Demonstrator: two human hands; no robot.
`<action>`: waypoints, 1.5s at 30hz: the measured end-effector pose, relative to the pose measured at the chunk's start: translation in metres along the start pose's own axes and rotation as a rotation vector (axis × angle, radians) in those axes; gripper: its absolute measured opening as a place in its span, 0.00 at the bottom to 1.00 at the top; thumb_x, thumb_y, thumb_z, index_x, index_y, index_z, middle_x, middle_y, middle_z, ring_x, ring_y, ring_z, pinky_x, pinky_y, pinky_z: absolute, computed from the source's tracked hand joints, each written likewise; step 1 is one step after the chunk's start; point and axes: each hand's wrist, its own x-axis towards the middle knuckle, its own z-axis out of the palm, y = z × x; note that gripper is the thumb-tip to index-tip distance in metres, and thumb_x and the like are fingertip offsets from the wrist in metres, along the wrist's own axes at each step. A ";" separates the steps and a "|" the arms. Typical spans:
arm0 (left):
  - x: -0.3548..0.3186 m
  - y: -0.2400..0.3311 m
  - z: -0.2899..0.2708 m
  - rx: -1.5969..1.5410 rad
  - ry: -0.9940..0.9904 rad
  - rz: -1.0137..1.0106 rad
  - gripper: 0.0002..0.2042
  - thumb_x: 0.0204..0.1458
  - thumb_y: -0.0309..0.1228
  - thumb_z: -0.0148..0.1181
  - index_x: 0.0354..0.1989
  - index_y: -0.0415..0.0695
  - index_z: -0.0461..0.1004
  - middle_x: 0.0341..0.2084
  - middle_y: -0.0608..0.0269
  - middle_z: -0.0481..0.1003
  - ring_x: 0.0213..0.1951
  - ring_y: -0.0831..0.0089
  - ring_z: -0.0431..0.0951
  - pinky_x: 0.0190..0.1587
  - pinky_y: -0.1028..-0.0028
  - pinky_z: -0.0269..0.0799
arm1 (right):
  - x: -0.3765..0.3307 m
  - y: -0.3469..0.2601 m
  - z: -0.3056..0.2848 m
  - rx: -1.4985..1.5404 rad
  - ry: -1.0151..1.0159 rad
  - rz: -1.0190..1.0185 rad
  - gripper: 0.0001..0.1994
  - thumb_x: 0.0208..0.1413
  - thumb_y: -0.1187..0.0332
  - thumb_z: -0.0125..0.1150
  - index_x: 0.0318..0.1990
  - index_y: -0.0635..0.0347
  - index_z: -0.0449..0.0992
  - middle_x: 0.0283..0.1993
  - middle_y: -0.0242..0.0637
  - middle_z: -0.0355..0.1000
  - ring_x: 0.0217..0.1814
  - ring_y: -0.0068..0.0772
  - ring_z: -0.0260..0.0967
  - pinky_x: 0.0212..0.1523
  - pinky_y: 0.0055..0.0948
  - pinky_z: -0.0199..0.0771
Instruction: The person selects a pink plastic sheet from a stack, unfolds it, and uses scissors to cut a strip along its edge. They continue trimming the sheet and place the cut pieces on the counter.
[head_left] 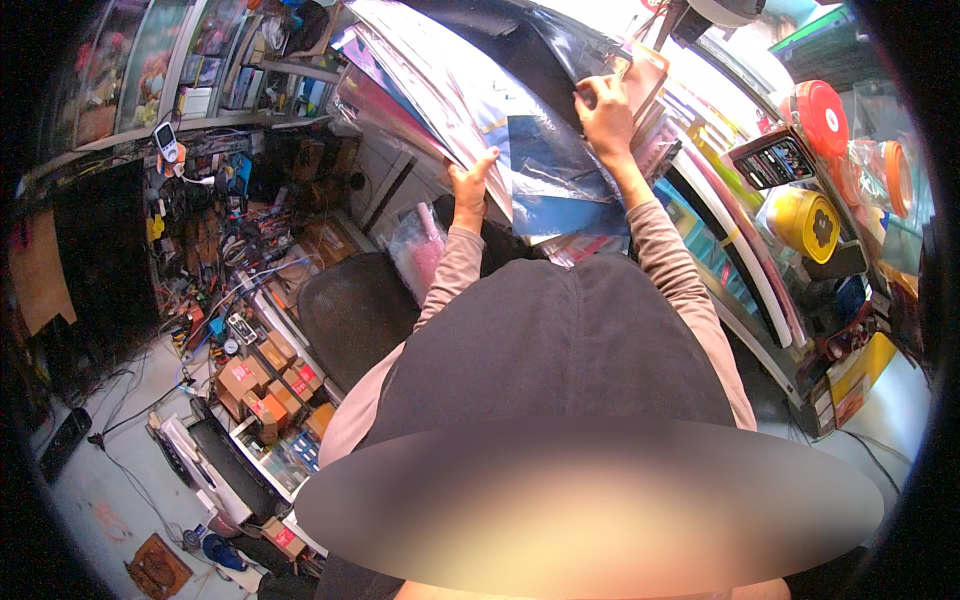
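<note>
While both arms reach far up the scene, the left hand [470,185] grips the lower left edge of a thick stack of glossy plastic-wrapped sheets [440,90], thumb over the front and fingers curled out of sight behind. The right hand [605,115] pinches the top of one dark blue sheet [545,165], peeling it forward from the stack. That sheet hangs between the two hands, with a lighter blue sheet [570,215] just below it. To the right, a shelf rail [745,265] carries a yellow tape roll [805,220], a red reel [820,115] and a small black tray [775,160]. On the left, near the floor, small cardboard boxes [265,385] sit beside a black mesh chair [355,310], and a tangle of cables [225,260] lies further left.
</note>
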 end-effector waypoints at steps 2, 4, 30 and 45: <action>0.001 -0.001 -0.001 0.005 0.003 -0.013 0.11 0.46 0.19 0.71 0.39 0.38 0.80 0.35 0.67 0.79 0.34 0.79 0.77 0.40 0.76 0.73 | -0.006 -0.010 0.001 0.080 -0.107 -0.032 0.09 0.47 0.70 0.68 0.37 0.51 0.78 0.39 0.37 0.73 0.45 0.45 0.73 0.49 0.40 0.73; 0.001 -0.001 -0.002 0.026 0.019 -0.036 0.11 0.46 0.19 0.71 0.39 0.37 0.80 0.35 0.67 0.79 0.34 0.79 0.77 0.40 0.76 0.73 | -0.014 -0.023 0.003 0.063 -0.107 -0.221 0.09 0.47 0.71 0.67 0.37 0.52 0.77 0.38 0.37 0.74 0.44 0.45 0.73 0.47 0.40 0.72; 0.004 -0.003 -0.002 0.003 0.013 -0.054 0.14 0.48 0.21 0.70 0.44 0.35 0.77 0.38 0.62 0.79 0.37 0.74 0.79 0.42 0.73 0.74 | 0.010 -0.072 0.007 -0.238 -0.561 0.104 0.13 0.54 0.64 0.55 0.42 0.53 0.84 0.42 0.39 0.79 0.47 0.42 0.76 0.58 0.50 0.65; 0.025 0.030 0.017 0.144 0.026 -0.144 0.17 0.51 0.35 0.74 0.41 0.34 0.79 0.36 0.63 0.78 0.36 0.75 0.76 0.41 0.72 0.73 | -0.055 -0.100 0.010 -0.309 -0.108 -0.490 0.10 0.51 0.67 0.57 0.40 0.60 0.76 0.37 0.40 0.75 0.44 0.39 0.74 0.48 0.40 0.68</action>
